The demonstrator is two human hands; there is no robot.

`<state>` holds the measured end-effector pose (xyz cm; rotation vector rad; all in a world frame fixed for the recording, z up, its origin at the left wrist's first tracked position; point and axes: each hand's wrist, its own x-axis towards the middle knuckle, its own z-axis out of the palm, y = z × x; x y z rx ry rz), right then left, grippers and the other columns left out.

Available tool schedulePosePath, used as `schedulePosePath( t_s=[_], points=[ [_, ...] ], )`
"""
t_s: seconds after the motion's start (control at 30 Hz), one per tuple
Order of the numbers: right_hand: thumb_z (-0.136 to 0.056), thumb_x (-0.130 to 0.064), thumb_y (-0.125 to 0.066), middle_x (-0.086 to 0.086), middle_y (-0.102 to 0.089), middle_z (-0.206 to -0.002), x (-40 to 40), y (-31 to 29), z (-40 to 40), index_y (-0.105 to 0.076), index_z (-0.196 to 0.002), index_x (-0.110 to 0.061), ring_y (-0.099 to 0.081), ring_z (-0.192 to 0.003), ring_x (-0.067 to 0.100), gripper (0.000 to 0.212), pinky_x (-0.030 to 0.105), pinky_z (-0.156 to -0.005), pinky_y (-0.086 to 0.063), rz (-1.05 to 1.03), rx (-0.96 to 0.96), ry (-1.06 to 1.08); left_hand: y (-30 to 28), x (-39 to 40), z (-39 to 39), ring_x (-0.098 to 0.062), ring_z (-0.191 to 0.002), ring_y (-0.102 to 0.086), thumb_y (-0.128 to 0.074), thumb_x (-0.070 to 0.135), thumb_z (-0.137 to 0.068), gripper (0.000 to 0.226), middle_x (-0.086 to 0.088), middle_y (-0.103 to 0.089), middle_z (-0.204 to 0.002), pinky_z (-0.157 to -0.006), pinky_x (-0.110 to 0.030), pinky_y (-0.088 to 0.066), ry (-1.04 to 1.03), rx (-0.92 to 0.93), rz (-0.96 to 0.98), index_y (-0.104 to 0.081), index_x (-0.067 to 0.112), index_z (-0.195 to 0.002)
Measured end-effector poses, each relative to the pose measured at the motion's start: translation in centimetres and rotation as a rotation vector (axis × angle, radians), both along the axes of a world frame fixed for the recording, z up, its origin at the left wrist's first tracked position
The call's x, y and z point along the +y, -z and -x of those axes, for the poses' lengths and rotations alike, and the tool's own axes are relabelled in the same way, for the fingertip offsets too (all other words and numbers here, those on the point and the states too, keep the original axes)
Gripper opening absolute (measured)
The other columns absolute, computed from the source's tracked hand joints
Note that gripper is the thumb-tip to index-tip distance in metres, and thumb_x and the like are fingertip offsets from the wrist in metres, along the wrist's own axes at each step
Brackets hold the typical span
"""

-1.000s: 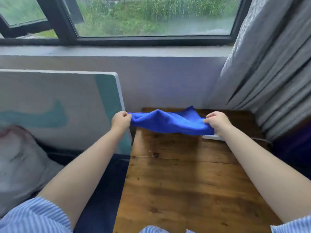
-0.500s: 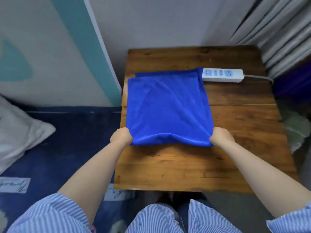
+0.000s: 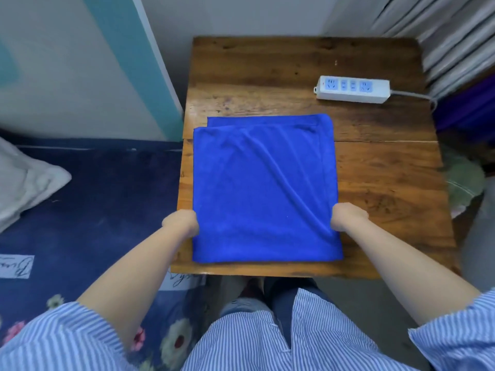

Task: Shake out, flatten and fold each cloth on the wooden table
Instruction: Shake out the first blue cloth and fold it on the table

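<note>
The wooden table (image 3: 375,183) shows bare wood right of and beyond the blue cloth (image 3: 262,188), which lies folded on its near left part, near edge just inside the table's front. The left hand (image 3: 182,223) and right hand (image 3: 348,216) grip its side edges, fingers curled. A power strip (image 3: 352,89) sits well apart, far right.

You had soft, even daylight; the table (image 3: 375,183) showed faint glare at its far edge. Wide-angle bending warped the frame edges, slightly blurred.
</note>
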<state>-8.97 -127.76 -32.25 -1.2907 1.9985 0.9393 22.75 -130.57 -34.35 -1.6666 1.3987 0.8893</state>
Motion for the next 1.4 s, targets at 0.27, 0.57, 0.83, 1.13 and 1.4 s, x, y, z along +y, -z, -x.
schedulePosePath(
  t_s=[0.27, 0.57, 0.83, 1.13, 1.4],
  points=[
    [-0.087, -0.004, -0.038, 0.015, -0.057, -0.104, -8.3, -0.6, 0.4, -0.046, -0.070, -0.009, -0.052, -0.089, 0.031, 0.019, 0.027, -0.061, -0.034, 0.351, -0.191, -0.105, -0.9, -7.1, 3.5, -0.020, -0.068, -0.041, -0.040, 0.014, -0.092, 0.028, 0.001, -0.039, -0.067, -0.047, -0.023, -0.025, 0.005, 0.018, 0.323, -0.035, 0.014, -0.064],
    [-0.090, -0.006, -0.041, 0.015, -0.044, -0.131, -16.4, 2.2, 2.3, -0.044, -0.126, -0.003, -0.037, -0.122, 0.034, 0.036, 0.041, -0.098, -0.039, 0.570, -0.392, -0.234, -0.6, -14.3, 7.3, -0.031, -0.115, -0.048, -0.036, 0.007, -0.093, 0.032, -0.014, -0.049, -0.126, -0.077, -0.038, -0.042, 0.016, -0.010, 0.507, -0.046, 0.003, -0.123],
    [-0.092, -0.010, -0.044, 0.016, -0.054, -0.115, -18.2, 3.8, 3.5, -0.060, -0.112, -0.002, -0.042, -0.113, 0.032, 0.027, 0.034, -0.089, -0.037, 0.542, -0.392, -0.294, 2.0, -17.3, 6.9, -0.028, -0.132, -0.030, -0.036, 0.003, -0.091, 0.037, -0.012, -0.043, -0.136, -0.097, -0.039, -0.038, 0.026, -0.052, 0.572, -0.042, 0.005, -0.127],
    [-0.093, -0.011, -0.044, 0.013, -0.063, -0.112, -19.8, 0.4, 5.6, -0.060, -0.108, -0.003, -0.055, -0.105, 0.027, 0.023, 0.027, -0.078, -0.037, 0.408, -0.581, -0.053, 1.6, -17.8, 4.4, -0.033, -0.124, -0.031, -0.046, 0.019, -0.092, 0.037, -0.015, -0.039, -0.128, -0.096, -0.040, -0.037, -0.125, -0.003, 0.506, -0.046, 0.016, -0.128],
    [-0.092, -0.009, -0.042, 0.013, -0.063, -0.106, -19.3, -0.9, 5.9, -0.060, -0.104, -0.006, -0.055, -0.097, 0.029, 0.022, 0.031, -0.077, -0.043, 0.321, -0.464, -0.158, 0.2, -18.9, 4.0, -0.022, -0.062, -0.035, -0.043, 0.000, -0.085, 0.031, -0.002, -0.038, -0.065, -0.054, -0.029, -0.027, -0.273, 0.405, 0.507, -0.026, 0.017, -0.065]
  ],
)
